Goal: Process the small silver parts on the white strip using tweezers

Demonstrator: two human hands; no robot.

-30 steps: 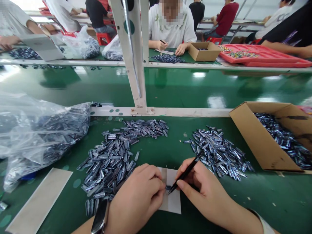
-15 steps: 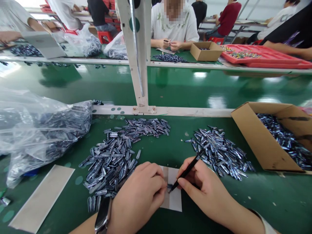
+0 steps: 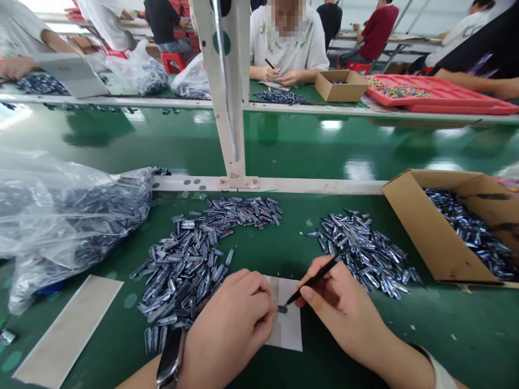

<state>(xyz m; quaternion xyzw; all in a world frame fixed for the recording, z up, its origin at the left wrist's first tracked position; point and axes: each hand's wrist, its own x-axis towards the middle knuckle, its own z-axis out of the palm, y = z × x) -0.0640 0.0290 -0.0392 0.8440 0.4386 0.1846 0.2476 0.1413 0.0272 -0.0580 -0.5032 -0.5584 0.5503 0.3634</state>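
Note:
My left hand (image 3: 239,319), a dark watch (image 3: 171,356) on its wrist, is closed in a pinch. The end of a small dark blue-grey glossy piece (image 3: 282,309) sticks out from its fingertips. Beneath lies a white card (image 3: 290,335) with a beige strip. My right hand (image 3: 344,302) grips slim black tweezers (image 3: 314,279), their tip just above the piece's exposed end. Loose elongated dark pieces (image 3: 178,270) are heaped by my left hand. Shinier bluish ones (image 3: 365,248) form another pile beyond my right hand.
A cardboard box (image 3: 430,237) of shiny pieces stands at right, and a clear plastic bag (image 3: 81,216) of pieces at left. A pale rectangular sheet (image 3: 68,329) lies at lower left. Behind the white rail (image 3: 308,185) rises a white post (image 3: 227,92). A co-worker (image 3: 287,48) sits across.
The tweezers' tip has lifted slightly up and right from the card, and the tool lies at a flatter angle. My left hand stays in place, with more of the small piece showing.

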